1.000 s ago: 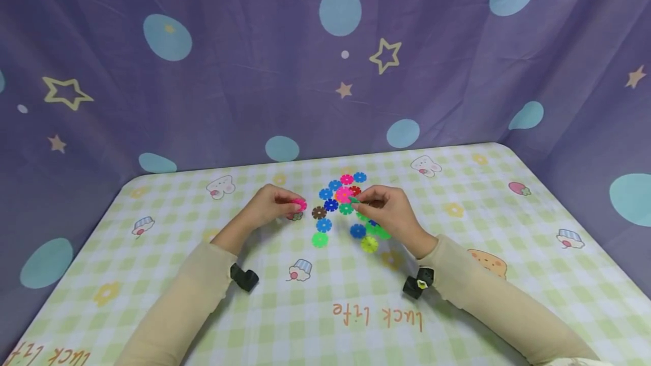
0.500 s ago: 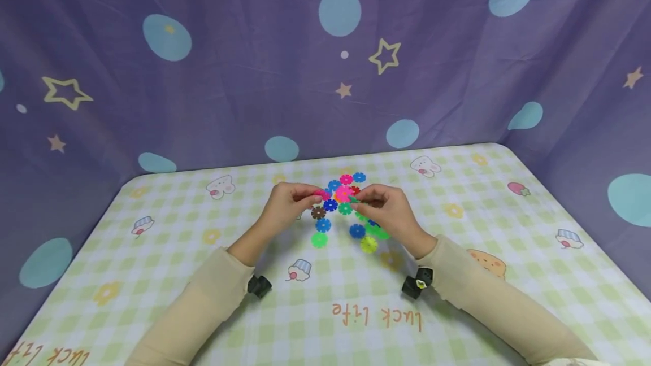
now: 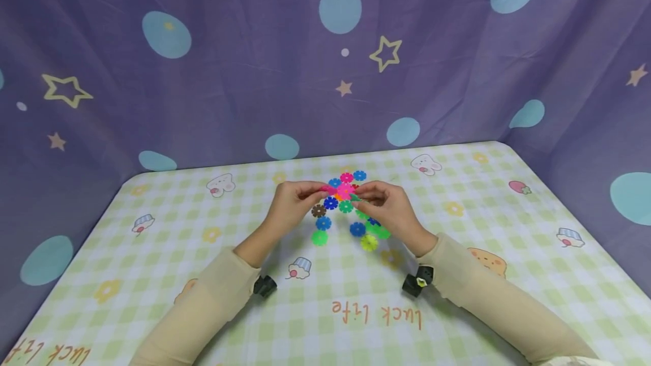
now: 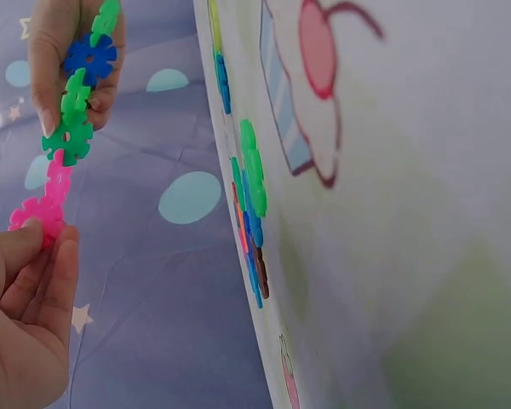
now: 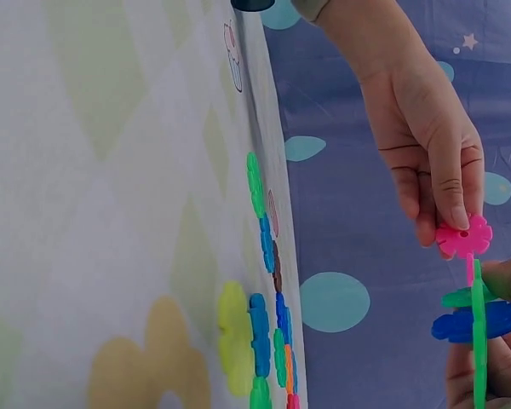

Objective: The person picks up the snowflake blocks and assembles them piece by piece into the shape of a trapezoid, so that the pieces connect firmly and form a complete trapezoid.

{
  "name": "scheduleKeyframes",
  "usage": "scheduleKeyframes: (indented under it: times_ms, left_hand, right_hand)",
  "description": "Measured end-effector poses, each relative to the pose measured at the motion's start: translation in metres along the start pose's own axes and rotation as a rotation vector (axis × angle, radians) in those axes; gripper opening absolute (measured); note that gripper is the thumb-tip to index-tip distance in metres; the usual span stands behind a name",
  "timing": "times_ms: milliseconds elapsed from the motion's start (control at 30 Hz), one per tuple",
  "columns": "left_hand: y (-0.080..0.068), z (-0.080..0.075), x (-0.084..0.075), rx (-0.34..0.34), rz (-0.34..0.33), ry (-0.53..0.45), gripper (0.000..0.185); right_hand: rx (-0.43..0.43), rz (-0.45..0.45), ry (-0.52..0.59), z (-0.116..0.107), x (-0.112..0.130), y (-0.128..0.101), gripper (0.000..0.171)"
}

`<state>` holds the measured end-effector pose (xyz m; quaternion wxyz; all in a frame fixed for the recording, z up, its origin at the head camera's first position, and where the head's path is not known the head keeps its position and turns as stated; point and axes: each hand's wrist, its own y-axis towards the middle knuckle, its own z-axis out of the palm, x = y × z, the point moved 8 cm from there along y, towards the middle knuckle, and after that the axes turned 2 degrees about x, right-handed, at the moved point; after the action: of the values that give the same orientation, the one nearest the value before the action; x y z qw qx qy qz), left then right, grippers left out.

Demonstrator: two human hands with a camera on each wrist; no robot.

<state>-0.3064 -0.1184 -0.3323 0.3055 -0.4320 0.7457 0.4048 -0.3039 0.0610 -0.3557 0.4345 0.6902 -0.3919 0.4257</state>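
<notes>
A pink disc is pinched by the left hand and slotted onto the chain gripped by the right hand; firm, aligned pressing seems needed next.

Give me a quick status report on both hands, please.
Left hand pinches pink disc. Right hand holds green-and-blue chain. Disc meets chain end. Nothing in the way.

Pink snowflake disc meets green-blue disc chain, seemingly slotted edge-on, above table.
</notes>
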Motion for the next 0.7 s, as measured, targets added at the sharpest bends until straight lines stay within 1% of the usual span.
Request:
scheduleKeyframes:
  times_ms: [267, 500, 567, 700]
  left_hand:
    - [0.0, -0.001, -0.001, -0.009, 0.006, 0.004, 0.017]
    - [0.004, 0.001, 0.001, -0.004, -0.019, 0.022, 0.017]
    - [0.002, -0.001, -0.01, -0.001, -0.009, 0.036, 0.016]
    - [0.001, -0.002, -0.009, -0.004, -0.007, 0.039, 0.016]
  right_hand:
    - [-0.004, 0.002, 0.0, 0.001, -0.003, 0.0, 0.023]
    - [0.009, 0.004, 0.001, 0.002, -0.001, -0.001, 0.023]
    - [0.014, 0.002, 0.006, 0.002, -0.001, -0.001, 0.023]
    - [0.022, 0.004, 0.008, 0.004, 0.0, -0.002, 0.023]
